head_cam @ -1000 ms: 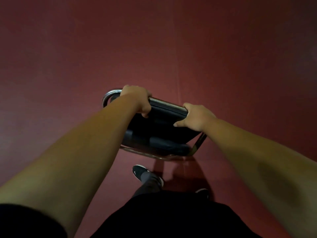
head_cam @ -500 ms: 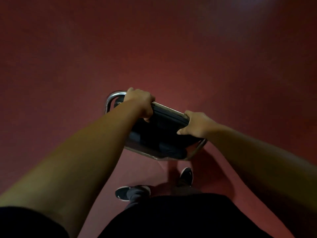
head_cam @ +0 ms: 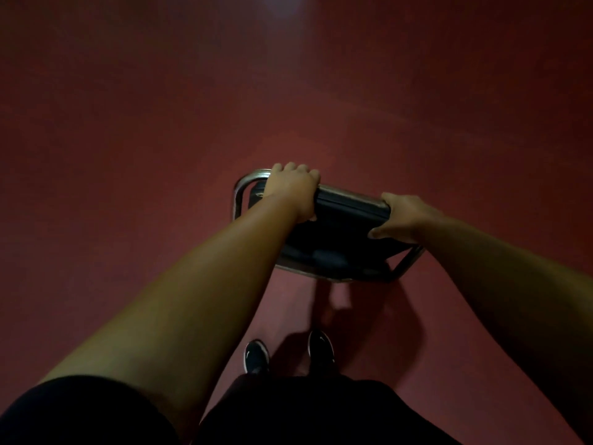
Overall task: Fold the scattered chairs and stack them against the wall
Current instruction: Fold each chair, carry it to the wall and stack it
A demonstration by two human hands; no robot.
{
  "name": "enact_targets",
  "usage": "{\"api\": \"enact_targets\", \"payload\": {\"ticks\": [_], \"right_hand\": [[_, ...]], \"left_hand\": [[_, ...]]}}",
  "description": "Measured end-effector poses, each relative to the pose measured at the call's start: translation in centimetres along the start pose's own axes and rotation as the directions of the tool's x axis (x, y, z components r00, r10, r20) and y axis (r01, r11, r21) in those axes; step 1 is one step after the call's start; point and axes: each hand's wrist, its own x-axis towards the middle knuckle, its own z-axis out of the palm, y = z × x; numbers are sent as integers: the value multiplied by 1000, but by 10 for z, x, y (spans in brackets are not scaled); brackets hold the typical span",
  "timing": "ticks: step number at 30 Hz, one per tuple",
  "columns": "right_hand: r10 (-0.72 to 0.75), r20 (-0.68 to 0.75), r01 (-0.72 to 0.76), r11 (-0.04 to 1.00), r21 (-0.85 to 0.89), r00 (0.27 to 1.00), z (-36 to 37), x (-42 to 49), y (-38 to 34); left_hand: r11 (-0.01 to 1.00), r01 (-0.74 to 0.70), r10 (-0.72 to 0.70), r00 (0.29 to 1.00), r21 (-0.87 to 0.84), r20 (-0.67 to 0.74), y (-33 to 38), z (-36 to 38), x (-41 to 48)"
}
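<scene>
Stepped on since half a second ago: got the left shoe [head_cam: 256,356] and right shoe [head_cam: 321,346] side by side now, toes pointing ahead, well below the hands, instead of one turned sideways. Also swung the folded chair [head_cam: 340,226] a touch rightward in view. Same grip as before though.

Holding the chair over the red floor [head_cam: 128,155], folded flat, with the black seat pad tucked inside the shiny metal tube frame. Got the left hand [head_cam: 290,191] wrapped over the top bar near its rounded corner, fingers curled over the far side, thumb tucked under on the near side. Got the right hand [head_cam: 399,218] clamped on the same bar further along, fingers over the far edge, thumb pressed against the black pad. Just black padding and a strip of bar between the two hands. Rest of the frame down below both hands, with one side tube poking out just under the right wrist.

Can't tell if any leg touches the floor, way too dark and blurry. Only a shadow below the right hand, above the shoes. Black sleeve [head_cam: 80,412] up the left arm, black clothes [head_cam: 305,409] along the bottom edge.
</scene>
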Motion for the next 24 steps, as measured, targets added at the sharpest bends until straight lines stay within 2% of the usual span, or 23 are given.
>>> {"api": "enact_targets", "payload": {"ticks": [6, 14, 24], "right_hand": [[109, 19, -110, 993, 38, 994, -9, 19, 25], [188, 15, -189, 981, 47, 982, -48, 93, -6], [193, 16, -192, 980, -48, 981, -97, 203, -74]], "left_hand": [[991, -110, 108, 994, 75, 20, 15, -18, 60], [985, -162, 159, 986, 55, 53, -41, -34, 148], [996, -89, 89, 963, -12, 254, -129, -48, 255]]}}
